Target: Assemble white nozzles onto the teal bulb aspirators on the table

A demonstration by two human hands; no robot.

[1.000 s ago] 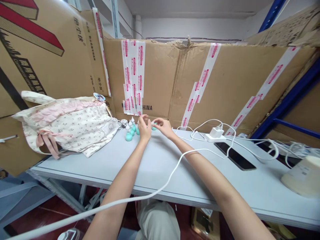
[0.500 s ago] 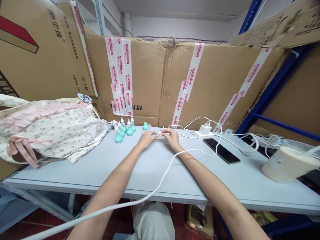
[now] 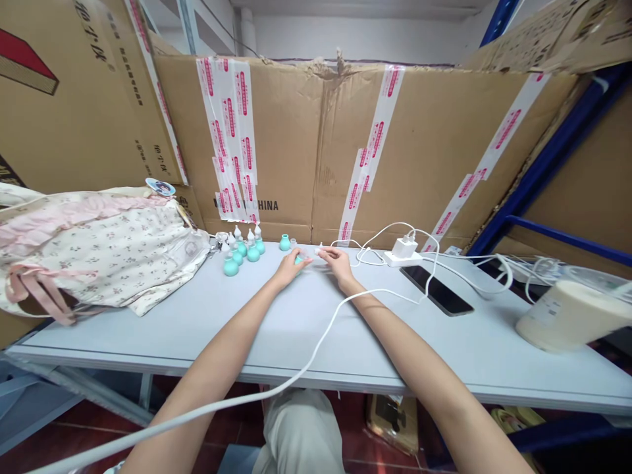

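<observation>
With the left hand [image 3: 290,266], pinches a small teal bulb [image 3: 299,259] on the white table [image 3: 276,329], fingers closed on it. With the right hand [image 3: 338,262], touches a tiny white piece [image 3: 318,251] just beside; grip too small to tell. Across the table: floral bag [image 3: 99,257], standing teal bulbs [image 3: 237,250], charger [image 3: 403,249], phone [image 3: 437,289]. Behind, taped cardboard wall [image 3: 296,131].

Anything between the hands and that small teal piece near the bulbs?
Nothing visible. Fingers of the left hand touch the teal piece on the table, and the right hand is close beside it. The white cable crosses the right forearm, behind the hands, not between.
</observation>
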